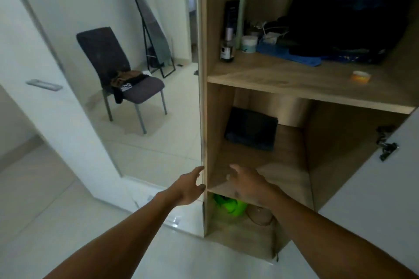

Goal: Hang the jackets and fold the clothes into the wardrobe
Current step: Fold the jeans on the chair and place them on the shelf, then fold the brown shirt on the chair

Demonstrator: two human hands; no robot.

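Both hands reach empty and loosely spread toward the wardrobe, the left hand at its side panel, the right hand over the middle shelf where what looks like dark folded clothes lie at the back.

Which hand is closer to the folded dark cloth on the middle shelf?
Right. The right hand is over that shelf's front edge, below the folded dark cloth. The left hand is outside, by the wardrobe's side panel.
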